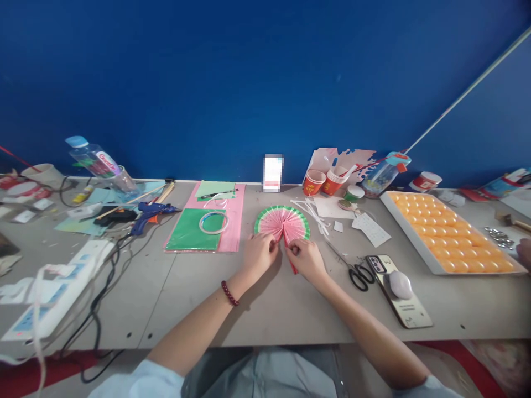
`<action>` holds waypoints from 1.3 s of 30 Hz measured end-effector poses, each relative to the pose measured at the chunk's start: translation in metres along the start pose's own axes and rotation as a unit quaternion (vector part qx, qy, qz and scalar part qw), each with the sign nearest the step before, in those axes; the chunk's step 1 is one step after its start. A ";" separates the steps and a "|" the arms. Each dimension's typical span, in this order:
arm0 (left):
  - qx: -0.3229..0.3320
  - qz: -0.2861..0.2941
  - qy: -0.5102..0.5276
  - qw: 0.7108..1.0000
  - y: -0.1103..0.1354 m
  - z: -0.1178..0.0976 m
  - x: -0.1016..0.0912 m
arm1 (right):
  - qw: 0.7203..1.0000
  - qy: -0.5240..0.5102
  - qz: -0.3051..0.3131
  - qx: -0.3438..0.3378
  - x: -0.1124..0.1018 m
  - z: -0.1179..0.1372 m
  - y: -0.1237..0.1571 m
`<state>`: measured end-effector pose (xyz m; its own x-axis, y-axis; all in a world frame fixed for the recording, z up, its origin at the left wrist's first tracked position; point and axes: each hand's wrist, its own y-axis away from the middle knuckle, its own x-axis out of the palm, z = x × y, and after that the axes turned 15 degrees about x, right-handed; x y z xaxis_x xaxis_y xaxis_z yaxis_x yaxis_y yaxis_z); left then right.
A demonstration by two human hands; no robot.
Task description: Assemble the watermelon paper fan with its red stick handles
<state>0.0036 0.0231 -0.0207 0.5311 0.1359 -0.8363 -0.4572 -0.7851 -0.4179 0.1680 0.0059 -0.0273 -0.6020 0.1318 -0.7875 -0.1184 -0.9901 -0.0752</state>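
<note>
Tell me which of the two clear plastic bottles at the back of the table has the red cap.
The bottle on the right, lying tilted beside the orange paper cups. The left bottle has a light blue cap.

The person wore a pale blue short-sleeved top whose sleeves ended above the elbows, leaving both forearms bare, light grey-blue trousers over the lap, and a bracelet of small dark red beads (229, 293) around the left wrist, while the right wrist carried nothing at all.
</note>
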 end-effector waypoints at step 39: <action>0.013 -0.123 0.094 0.988 -0.005 0.012 -0.002 | 0.994 0.077 -0.073 -0.009 -0.014 -0.026 -0.021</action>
<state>-0.0038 0.0337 -0.0217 0.7510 0.2036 -0.6282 -0.3144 -0.7263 -0.6112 0.2000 0.0237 -0.0306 -0.4505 0.2665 -0.8521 -0.1803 -0.9619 -0.2055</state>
